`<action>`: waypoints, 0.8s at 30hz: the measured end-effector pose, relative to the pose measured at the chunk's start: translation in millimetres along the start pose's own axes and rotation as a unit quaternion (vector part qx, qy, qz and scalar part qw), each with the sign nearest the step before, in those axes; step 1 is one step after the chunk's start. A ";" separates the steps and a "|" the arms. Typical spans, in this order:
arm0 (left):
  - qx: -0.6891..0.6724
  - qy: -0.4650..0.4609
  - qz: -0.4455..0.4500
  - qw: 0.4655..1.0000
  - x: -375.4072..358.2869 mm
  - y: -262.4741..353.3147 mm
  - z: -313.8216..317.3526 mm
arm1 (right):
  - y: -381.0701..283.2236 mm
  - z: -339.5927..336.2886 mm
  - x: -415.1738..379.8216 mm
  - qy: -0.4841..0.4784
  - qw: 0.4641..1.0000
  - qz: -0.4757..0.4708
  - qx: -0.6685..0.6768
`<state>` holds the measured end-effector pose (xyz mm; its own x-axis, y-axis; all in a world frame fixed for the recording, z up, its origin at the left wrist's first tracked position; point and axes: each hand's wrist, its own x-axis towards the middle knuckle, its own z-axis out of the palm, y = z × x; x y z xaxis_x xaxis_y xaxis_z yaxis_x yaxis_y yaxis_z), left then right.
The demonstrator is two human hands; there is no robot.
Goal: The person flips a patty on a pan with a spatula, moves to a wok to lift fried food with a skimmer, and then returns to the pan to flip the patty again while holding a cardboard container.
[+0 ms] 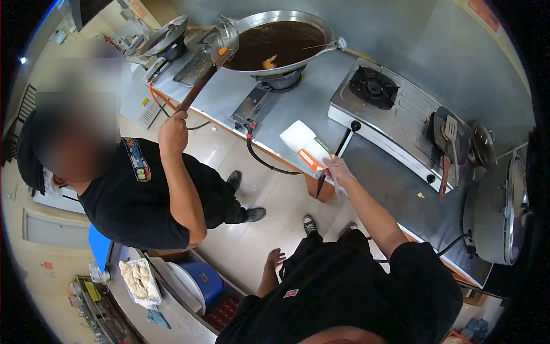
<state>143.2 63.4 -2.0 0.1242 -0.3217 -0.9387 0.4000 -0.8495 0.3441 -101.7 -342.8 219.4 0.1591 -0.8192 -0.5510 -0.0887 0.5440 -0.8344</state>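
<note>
My right hand (339,172), in a clear plastic glove, grips a white paper food sleeve (299,138) with orange and green printing. I hold the sleeve by its near end, over the front edge of the metal counter. Low by my body hangs my left hand (275,259), bare, with its fingers apart and nothing in them. Beyond the sleeve stands a wide metal wok (325,27) of dark oil, with a fried piece (269,62) near its front rim. A co-worker's hand (173,135) holds a wooden-handled wire strainer (227,37) at the wok's left rim, an orange-brown piece in it.
To the right sit a gas stove (395,114), a pan with a slotted spatula (451,129) and a large lidded pot (494,209). The co-worker (132,195) stands to my left. Behind are a tray of pale, coated pieces (137,279) and a blue container (203,282).
</note>
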 end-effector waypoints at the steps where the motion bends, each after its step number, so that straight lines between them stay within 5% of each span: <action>1: -0.004 0.013 0.015 1.000 -3.7 9.2 3.8 | 2.5 -0.5 0.2 0.007 1.000 0.001 -0.007; 5: -0.035 0.039 0.101 0.994 -27.3 39.3 17.7 | 5.8 -10.7 -2.8 0.027 0.994 -0.011 -0.104; 11: -0.018 0.037 0.061 0.997 -44.1 14.6 55.8 | 5.6 -41.6 -24.7 0.024 0.983 -0.008 -0.179; 17: 0.082 0.006 -0.039 0.996 -50.4 -47.7 86.5 | 79.7 -95.1 -29.2 0.124 0.955 -0.210 -0.172; 24: 0.036 0.004 0.021 0.999 -75.5 -69.1 126.6 | 91.6 -167.0 -163.6 0.013 0.994 -0.103 -0.015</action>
<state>-8.8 93.5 48.1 0.1473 -0.3536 -0.9237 0.3285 -0.8634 0.3829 -300.1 -189.2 230.7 0.1512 -0.9175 -0.3677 -0.0864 0.3583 -0.9296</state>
